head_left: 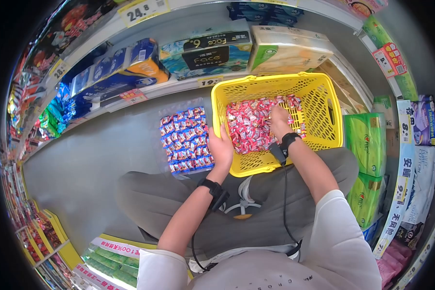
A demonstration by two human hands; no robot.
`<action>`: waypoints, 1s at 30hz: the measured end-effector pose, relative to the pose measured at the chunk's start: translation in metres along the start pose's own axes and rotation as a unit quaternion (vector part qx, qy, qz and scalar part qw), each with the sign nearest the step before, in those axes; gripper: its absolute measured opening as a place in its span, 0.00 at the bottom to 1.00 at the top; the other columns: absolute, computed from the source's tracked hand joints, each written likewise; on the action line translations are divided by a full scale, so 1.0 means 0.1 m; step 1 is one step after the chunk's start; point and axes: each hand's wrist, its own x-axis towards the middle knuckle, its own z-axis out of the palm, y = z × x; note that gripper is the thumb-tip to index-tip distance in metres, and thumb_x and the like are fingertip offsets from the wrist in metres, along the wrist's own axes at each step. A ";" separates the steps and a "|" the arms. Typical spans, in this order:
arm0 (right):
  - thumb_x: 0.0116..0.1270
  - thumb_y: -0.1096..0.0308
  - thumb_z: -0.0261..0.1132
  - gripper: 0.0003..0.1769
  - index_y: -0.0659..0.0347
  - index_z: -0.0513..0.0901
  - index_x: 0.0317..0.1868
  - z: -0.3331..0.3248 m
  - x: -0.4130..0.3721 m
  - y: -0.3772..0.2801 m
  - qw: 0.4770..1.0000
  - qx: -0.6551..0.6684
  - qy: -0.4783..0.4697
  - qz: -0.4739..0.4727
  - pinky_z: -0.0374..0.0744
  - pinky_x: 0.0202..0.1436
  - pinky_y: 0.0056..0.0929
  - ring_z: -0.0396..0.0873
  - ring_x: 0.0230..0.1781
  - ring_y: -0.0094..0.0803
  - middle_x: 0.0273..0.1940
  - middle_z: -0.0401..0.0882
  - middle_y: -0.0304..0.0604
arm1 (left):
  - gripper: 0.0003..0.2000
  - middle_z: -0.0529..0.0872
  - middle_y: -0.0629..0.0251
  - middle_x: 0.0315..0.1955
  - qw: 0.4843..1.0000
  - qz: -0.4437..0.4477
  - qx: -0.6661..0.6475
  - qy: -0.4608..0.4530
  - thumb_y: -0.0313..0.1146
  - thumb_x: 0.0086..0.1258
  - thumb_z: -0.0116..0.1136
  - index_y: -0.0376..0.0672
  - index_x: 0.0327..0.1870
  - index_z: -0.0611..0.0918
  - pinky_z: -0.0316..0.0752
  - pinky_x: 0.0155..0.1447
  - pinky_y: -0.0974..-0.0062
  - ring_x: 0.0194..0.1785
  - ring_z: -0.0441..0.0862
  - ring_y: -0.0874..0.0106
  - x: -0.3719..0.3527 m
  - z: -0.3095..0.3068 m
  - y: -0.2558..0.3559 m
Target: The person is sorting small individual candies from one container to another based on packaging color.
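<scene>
A yellow plastic basket rests in front of my crossed legs, tilted a little. Inside it lies a loose layer of small red-and-white wrapped candies; part of the slotted bottom shows at the right. My left hand grips the basket's left rim, thumb along the edge. Reaching down into the basket, my right hand is curled among the candies; its fingertips and whatever they hold are hidden. Left of the basket, beside my left hand, sits a clear tray filled with rows of blue-and-red wrapped candies.
Tissue packs line the shelf ahead, above the grey floor. Green packs stand close by my right knee. Candy bins are at the lower left. A black cable hangs from my right wrist device.
</scene>
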 end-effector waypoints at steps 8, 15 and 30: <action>0.56 0.66 0.68 0.27 0.60 0.77 0.58 -0.34 1.01 0.13 0.933 -0.268 0.170 -0.172 0.69 0.66 0.45 0.71 0.61 0.51 0.57 0.74 0.57 | 0.12 0.82 0.49 0.31 0.999 -0.017 0.039 -0.005 0.34 0.78 0.51 0.32 0.46 0.76 0.73 0.40 0.62 0.34 0.80 0.56 -0.01 0.02 0.15; 0.61 0.66 0.65 0.24 0.67 0.76 0.56 -0.34 1.37 0.24 0.873 -0.381 0.094 -0.291 0.65 0.68 0.49 0.68 0.61 0.54 0.57 0.72 0.57 | 0.11 0.81 0.42 0.34 0.997 -0.029 0.065 -0.007 0.33 0.78 0.50 0.32 0.46 0.75 0.73 0.44 0.58 0.38 0.81 0.47 0.01 0.02 0.16; 0.55 0.64 0.71 0.22 0.67 0.82 0.48 0.03 0.67 0.57 0.958 -0.230 0.049 -0.164 0.78 0.55 0.45 0.82 0.47 0.55 0.44 0.84 0.62 | 0.10 0.81 0.41 0.31 0.993 -0.022 0.112 -0.004 0.33 0.78 0.48 0.33 0.47 0.75 0.72 0.41 0.54 0.37 0.79 0.42 0.01 0.04 0.10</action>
